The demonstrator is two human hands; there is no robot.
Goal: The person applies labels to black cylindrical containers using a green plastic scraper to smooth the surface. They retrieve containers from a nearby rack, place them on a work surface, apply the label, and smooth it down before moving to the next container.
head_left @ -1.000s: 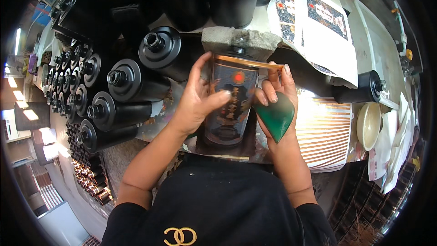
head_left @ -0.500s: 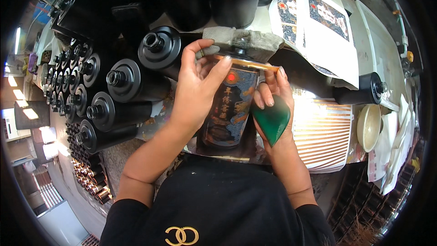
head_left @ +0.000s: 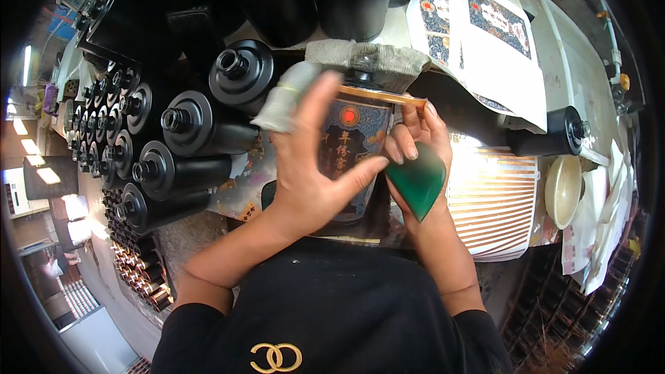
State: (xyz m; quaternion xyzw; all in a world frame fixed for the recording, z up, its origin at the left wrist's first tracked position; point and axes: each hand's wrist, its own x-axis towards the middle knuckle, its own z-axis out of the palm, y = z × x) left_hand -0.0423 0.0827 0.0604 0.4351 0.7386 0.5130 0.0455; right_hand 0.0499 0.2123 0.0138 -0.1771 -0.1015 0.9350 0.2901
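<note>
The left hand [head_left: 312, 166] has slid up the labelled bottle [head_left: 353, 145], palm flat, fingers spread toward twelve o'clock. The right hand [head_left: 415, 159] pinches a green scraper [head_left: 417, 183] at three o'clock; smoothing looks underway.

The person is wearing a black short-sleeved top [head_left: 325, 305] bearing a small gold interlocking-ring emblem [head_left: 276, 357]; a whitish fabric wrap [head_left: 285, 97] is covering one left-hand fingertip.

A labelled bottle [head_left: 355, 145] lies at the frame's centre, neck toward the top, resting on a cloth pad [head_left: 374, 61]. Stacked bottles [head_left: 180, 145] fill the left side. Label sheets [head_left: 485, 34] lie at upper right, a striped sheet [head_left: 493, 201] right of centre, and a bowl [head_left: 562, 190] further right.
</note>
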